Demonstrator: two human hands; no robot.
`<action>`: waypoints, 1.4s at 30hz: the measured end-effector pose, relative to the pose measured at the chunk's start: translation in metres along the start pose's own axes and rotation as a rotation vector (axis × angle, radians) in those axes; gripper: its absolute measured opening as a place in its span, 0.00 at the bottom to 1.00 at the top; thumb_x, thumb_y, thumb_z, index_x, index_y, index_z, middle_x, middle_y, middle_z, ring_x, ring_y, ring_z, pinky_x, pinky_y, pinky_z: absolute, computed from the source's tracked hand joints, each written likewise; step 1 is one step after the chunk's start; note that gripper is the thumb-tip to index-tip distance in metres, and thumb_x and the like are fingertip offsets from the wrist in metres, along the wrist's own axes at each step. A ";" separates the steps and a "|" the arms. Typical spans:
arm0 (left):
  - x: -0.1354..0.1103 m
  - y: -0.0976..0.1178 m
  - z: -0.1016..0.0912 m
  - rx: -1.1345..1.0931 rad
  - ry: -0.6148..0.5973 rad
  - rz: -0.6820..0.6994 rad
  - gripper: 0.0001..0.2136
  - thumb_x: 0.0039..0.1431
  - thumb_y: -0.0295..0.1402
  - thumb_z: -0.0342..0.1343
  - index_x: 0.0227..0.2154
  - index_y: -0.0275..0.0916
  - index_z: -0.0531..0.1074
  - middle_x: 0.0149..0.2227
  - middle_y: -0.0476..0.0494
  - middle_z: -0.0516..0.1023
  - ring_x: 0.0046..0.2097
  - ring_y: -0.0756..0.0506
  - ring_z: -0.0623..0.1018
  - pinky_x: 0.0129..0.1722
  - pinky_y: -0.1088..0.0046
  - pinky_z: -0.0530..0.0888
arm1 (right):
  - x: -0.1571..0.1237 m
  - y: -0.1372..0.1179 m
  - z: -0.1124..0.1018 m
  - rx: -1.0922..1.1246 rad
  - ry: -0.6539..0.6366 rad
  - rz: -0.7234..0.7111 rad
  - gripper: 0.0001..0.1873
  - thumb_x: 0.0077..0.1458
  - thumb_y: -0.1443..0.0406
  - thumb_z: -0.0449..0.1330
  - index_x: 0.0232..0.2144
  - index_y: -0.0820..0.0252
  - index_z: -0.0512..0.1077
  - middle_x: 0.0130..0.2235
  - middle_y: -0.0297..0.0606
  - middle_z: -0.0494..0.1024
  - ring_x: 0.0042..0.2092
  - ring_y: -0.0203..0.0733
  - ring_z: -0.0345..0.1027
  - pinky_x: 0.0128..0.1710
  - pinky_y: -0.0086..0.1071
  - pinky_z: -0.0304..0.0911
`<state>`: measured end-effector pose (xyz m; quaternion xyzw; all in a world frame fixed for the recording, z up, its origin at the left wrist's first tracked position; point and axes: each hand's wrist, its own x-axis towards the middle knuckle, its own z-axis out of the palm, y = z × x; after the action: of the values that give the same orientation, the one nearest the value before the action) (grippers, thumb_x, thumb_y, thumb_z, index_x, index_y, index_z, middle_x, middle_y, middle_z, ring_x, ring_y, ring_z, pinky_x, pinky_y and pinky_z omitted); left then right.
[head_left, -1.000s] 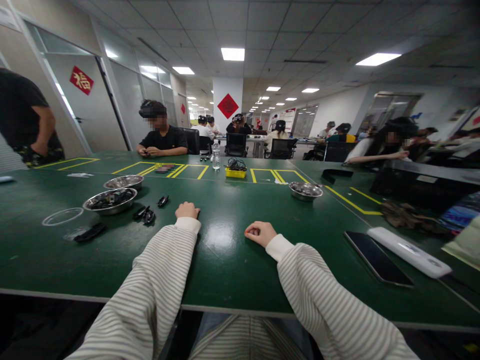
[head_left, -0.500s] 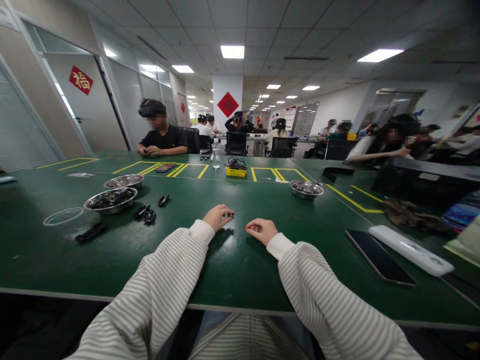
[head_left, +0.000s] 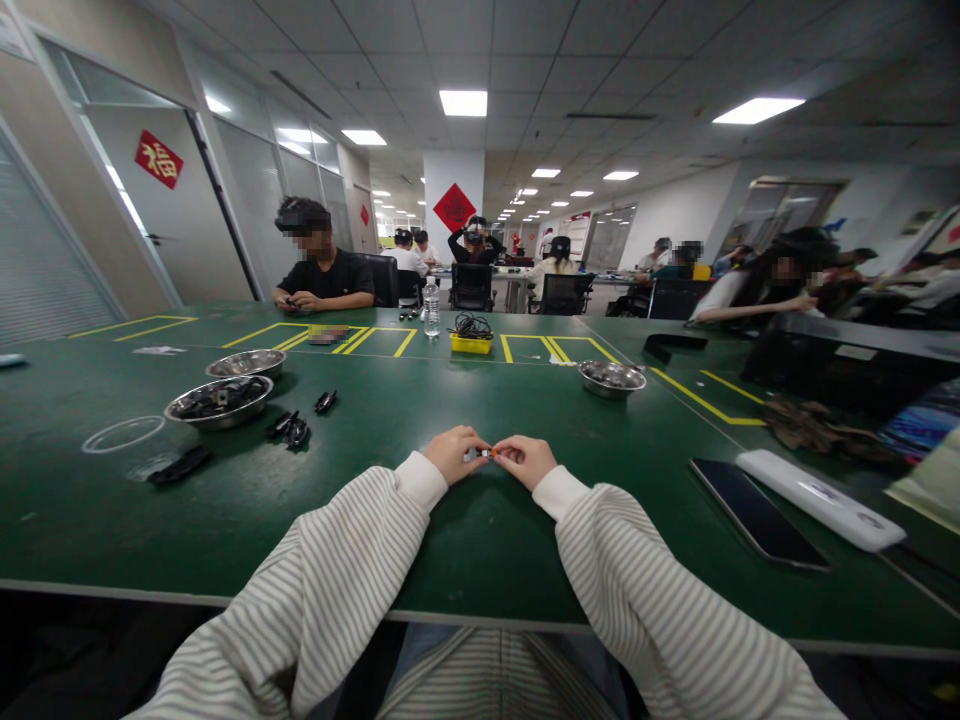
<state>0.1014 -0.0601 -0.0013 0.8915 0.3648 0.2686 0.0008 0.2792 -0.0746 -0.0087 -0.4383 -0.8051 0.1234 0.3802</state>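
My left hand (head_left: 453, 452) and my right hand (head_left: 526, 459) meet over the green table (head_left: 465, 540), fingers curled. Between their fingertips sits a small part (head_left: 486, 453) with an orange end and a dark end; both hands pinch it. Striped sleeves cover both forearms. To the left lie several small black parts (head_left: 294, 429) and a steel bowl (head_left: 219, 400) holding more dark parts.
A second steel bowl (head_left: 247, 363) and a clear ring (head_left: 124, 433) lie left. Another bowl (head_left: 611, 378) is ahead right. A phone (head_left: 757, 513) and white bar (head_left: 817, 500) lie right. A bottle (head_left: 431, 308), yellow tray (head_left: 471, 344) and seated people are across.
My left hand moved right from beside the black parts, carrying a small dark piece, and met my right hand. The person standing at far left is gone from view.
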 end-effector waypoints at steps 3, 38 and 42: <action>0.000 0.000 0.000 -0.001 0.009 -0.003 0.10 0.48 0.38 0.49 0.32 0.42 0.69 0.30 0.48 0.69 0.33 0.52 0.68 0.32 0.78 0.65 | 0.000 -0.001 0.000 0.030 0.005 0.015 0.08 0.42 0.66 0.56 0.27 0.62 0.72 0.25 0.36 0.73 0.23 0.30 0.62 0.23 0.23 0.59; -0.002 0.000 0.002 -0.114 0.023 0.137 0.10 0.52 0.35 0.45 0.35 0.42 0.68 0.30 0.47 0.69 0.33 0.52 0.68 0.35 0.78 0.65 | 0.000 -0.004 -0.001 0.158 -0.039 0.144 0.09 0.41 0.64 0.54 0.23 0.65 0.71 0.20 0.36 0.72 0.19 0.30 0.62 0.21 0.24 0.60; 0.000 -0.005 0.001 -0.060 0.011 0.099 0.10 0.52 0.35 0.45 0.34 0.42 0.69 0.30 0.47 0.69 0.33 0.52 0.68 0.34 0.78 0.65 | 0.000 -0.002 0.002 0.192 -0.129 0.165 0.11 0.42 0.67 0.52 0.30 0.65 0.71 0.21 0.36 0.73 0.18 0.30 0.62 0.21 0.24 0.61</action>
<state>0.0988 -0.0560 -0.0030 0.9066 0.3121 0.2839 0.0123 0.2766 -0.0760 -0.0086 -0.4559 -0.7735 0.2585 0.3565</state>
